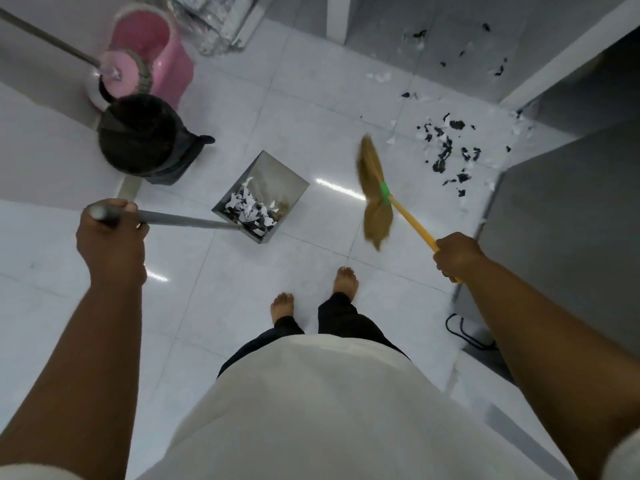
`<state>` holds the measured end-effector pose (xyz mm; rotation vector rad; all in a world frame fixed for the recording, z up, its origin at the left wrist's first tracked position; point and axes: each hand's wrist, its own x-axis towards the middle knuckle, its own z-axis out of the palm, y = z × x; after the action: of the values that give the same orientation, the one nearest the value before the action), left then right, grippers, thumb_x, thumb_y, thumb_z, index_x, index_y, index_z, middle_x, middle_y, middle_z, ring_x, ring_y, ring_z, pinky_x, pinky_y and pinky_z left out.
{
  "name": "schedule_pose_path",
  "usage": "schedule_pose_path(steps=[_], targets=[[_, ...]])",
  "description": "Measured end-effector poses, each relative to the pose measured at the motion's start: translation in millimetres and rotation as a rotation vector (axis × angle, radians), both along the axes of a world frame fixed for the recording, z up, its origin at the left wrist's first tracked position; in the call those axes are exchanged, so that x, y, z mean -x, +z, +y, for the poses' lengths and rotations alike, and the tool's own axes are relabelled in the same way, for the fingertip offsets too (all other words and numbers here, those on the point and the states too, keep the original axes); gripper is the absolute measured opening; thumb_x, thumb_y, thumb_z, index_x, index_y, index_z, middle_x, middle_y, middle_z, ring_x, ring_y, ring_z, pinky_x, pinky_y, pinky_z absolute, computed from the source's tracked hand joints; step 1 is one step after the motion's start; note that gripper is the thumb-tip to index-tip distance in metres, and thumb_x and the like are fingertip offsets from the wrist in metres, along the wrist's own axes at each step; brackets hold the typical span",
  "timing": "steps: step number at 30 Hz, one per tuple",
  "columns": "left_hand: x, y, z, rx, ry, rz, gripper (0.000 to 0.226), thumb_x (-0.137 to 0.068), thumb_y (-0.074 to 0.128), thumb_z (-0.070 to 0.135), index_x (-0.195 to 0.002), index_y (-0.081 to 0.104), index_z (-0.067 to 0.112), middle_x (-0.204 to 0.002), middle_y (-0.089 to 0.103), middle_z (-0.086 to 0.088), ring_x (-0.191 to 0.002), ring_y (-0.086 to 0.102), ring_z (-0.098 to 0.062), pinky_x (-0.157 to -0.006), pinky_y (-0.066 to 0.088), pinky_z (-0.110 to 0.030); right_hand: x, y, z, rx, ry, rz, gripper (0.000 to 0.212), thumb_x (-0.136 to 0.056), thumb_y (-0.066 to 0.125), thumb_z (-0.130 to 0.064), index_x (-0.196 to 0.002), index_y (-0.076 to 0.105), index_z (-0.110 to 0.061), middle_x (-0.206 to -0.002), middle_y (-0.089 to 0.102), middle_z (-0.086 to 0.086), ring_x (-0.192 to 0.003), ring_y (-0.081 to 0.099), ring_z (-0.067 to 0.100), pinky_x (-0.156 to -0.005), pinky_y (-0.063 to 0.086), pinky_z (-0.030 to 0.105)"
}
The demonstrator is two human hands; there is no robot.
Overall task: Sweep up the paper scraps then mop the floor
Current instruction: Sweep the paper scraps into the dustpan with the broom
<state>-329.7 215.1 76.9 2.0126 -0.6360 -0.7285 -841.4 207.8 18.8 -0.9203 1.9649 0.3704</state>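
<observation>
Right hand (457, 254), broom (375, 192) diagonal, bristles forward-left.

White glossy tiled floor (207, 306); black and white paper scraps (446, 150) lie scattered far right, beside grey cabinets (571, 209); black bin (138, 136) and pink mop bucket (166, 57) stand far left; two bare feet (344, 280) stand near; a black cord (460, 330) lies right.

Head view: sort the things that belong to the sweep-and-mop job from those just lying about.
Job: straw broom with yellow handle, in right hand; grey metal dustpan, in left hand; black and white paper scraps; pink mop bucket; pink-headed mop; black bin.
Lying about: black cord loop; clear plastic bundle.
</observation>
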Motion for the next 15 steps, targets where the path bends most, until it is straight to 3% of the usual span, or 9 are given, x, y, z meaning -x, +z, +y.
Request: schedule_pose_path(steps=[3,7,12,15], targets=[[31.2,5.6,-25.6,-0.015,-0.027,0.002,0.012,-0.081,0.071,0.038,-0.089,0.065,0.032,-0.105,0.07,-0.009,-0.096,0.072,-0.018,-0.082,0.061,-0.033,37.7,11.0,2.6,0.074,-0.193,-0.044,0.022,-0.09,0.051,-0.003,-0.107,0.065,-0.006,-0.092,0.068,0.024,-0.065,0.058,0.029,-0.057,0.047,0.034],[76.3,5.8,-63.1,-0.03,-0.089,0.015,0.007,-0.078,0.071,0.04,-0.082,0.065,0.039,-0.097,0.071,-0.003,-0.091,0.073,-0.017,-0.084,0.061,-0.04,74.4,36.3,27.1,0.122,-0.313,-0.106,0.042,-0.091,0.056,-0.007,-0.133,0.057,-0.016,-0.082,0.064,0.013,-0.053,0.05,0.02,-0.045,0.039,0.024],[128.5,-1.1,-121.1,-0.027,-0.275,0.047,0.006,-0.08,0.068,0.038,-0.08,0.064,0.042,-0.086,0.068,0.01,-0.085,0.069,-0.016,-0.089,0.058,-0.049,90.0,48.5,51.4,0.151,-0.473,-0.155,0.046,-0.092,0.059,-0.009,-0.136,0.054,-0.02,-0.078,0.065,0.009,-0.046,0.048,0.014,-0.038,0.037,0.02],[160.6,-7.8,-163.3,-0.036,-0.357,0.028,0.006,-0.079,0.066,0.039,-0.078,0.064,0.045,-0.075,0.069,0.017,-0.074,0.067,-0.007,-0.086,0.059,-0.047,93.7,52.2,53.0,0.169,-0.547,-0.15,0.046,-0.091,0.06,-0.008,-0.135,0.057,-0.019,-0.078,0.067,0.01,-0.044,0.05,0.016,-0.039,0.039,0.019]])
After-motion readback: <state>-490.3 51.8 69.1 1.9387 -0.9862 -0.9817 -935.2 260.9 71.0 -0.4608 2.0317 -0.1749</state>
